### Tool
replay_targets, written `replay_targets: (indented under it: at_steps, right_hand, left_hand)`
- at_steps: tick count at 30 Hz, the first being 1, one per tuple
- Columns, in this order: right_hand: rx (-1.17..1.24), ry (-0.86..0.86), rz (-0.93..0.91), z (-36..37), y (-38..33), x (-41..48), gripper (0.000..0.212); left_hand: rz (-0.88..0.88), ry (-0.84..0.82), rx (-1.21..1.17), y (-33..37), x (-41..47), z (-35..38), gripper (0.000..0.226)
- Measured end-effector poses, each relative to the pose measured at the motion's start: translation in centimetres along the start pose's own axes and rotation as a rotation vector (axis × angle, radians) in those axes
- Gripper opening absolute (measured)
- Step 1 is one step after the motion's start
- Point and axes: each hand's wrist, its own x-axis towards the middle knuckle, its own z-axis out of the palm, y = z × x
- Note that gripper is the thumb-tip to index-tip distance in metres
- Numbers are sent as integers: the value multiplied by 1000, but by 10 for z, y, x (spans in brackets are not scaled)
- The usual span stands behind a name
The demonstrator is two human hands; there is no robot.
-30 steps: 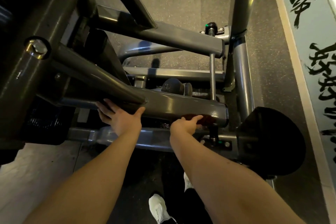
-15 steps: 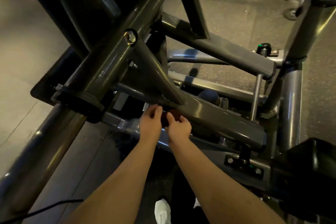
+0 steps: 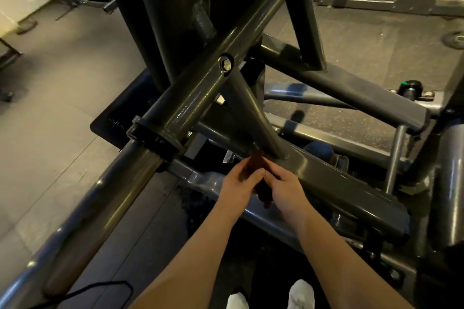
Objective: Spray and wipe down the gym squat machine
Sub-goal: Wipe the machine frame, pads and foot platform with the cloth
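We find no text, label, brand, number or sign that we can read here. On the dark footplate (image 3: 118,118) of the squat machine (image 3: 200,93) we see a faint run of pale marks, too small and blurred for us to make out. A small pale sticker (image 3: 229,157) sits on the frame just above the hands, and we cannot read anything on it either.
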Motion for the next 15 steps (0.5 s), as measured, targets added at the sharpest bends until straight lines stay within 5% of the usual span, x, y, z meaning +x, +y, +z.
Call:
replay_targets:
  at_steps: [3,7,10,15]
  right_hand:
    - [-11,23,-41,-5,7,7,39]
    - [-136,303,-112,-21,20,22,35]
    - [-555,510,-156,-43,25,37,43]
    - [-997,345,71,-54,45,56,63]
  left_hand:
    - [39,90,134,2,4,-2,30]
    - [78,363,107,29,18,-10,29]
    - [260,578,248,44,51,-20,53]
    - [337,643,1000,27,107,-30,56]
